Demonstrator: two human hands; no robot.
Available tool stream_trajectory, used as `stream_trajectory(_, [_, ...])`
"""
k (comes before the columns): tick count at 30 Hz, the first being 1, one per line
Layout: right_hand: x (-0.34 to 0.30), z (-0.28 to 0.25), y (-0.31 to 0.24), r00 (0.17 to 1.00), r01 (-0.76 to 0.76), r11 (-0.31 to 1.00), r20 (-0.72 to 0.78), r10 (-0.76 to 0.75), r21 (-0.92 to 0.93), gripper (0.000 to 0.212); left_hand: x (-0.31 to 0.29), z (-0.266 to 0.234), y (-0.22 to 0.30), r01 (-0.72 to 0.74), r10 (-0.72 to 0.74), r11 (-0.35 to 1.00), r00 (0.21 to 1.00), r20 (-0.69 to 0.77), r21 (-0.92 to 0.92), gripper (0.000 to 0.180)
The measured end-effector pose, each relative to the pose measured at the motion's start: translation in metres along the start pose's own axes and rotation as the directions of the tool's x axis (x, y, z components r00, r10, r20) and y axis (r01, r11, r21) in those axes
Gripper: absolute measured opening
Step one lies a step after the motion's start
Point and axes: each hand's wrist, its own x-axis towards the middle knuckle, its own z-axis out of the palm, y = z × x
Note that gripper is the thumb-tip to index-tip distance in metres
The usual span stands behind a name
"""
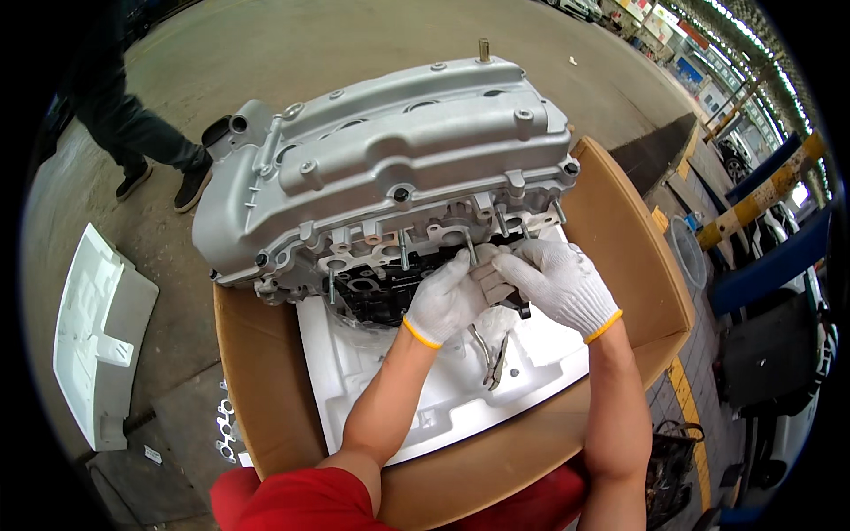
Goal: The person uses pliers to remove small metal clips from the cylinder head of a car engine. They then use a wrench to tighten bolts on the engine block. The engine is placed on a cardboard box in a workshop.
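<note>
A silver engine head with its valve cover (390, 150) rises from an open cardboard box, several threaded studs sticking out of its near side. My left hand (450, 296), in a white knitted glove with a yellow cuff, has its thumb and fingers closed round the end of a stud (471, 250). Close beside it, my right hand (562, 283), gloved alike, has its fingers bent together near another stud (527, 232). What its fingertips hold, if anything, is hidden. Below the hands, metal locking pliers (493, 361) lie on white foam packing (425, 425).
The cardboard box (633, 230) surrounds the engine. A white foam piece (97, 354) and metal gaskets (225, 425) lie on the floor at left. A person's legs (133, 124) show at far left. A clear bucket (686, 252) and a yellow-and-blue post (753, 199) stand at right.
</note>
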Motion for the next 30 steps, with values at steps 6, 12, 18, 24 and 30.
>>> stream_trajectory(6, [0.004, -0.004, -0.02, 0.976, -0.159, 0.983, -0.132, 0.171, 0.092, 0.059, -0.004, -0.026, 0.003, 0.075, -0.059, 0.977, 0.995, 0.082, -0.202, 0.037])
stream_trajectory(12, [0.008, 0.007, -0.012, 0.953, -0.104, 0.985, -0.268, 0.139, 0.139, 0.05, 0.003, -0.021, -0.001, 0.044, -0.04, 0.996, 0.998, 0.057, -0.083, 0.035])
stream_trajectory(18, [0.009, 0.01, -0.017, 0.949, -0.183, 0.944, -0.202, 0.243, 0.275, 0.042, -0.002, -0.013, 0.001, -0.039, 0.037, 0.997, 0.999, -0.019, -0.068, 0.036])
stream_trajectory(24, [0.009, 0.015, -0.008, 0.956, -0.058, 0.984, -0.273, 0.104, 0.17, 0.037, -0.007, 0.02, 0.014, 0.026, 0.031, 0.987, 0.936, -0.352, 0.156, 0.032])
stream_trajectory(30, [0.008, 0.021, -0.023, 0.957, -0.036, 0.999, -0.287, 0.041, 0.021, 0.022, -0.011, 0.042, 0.029, 0.069, 0.048, 0.976, 0.858, -0.511, 0.207, 0.025])
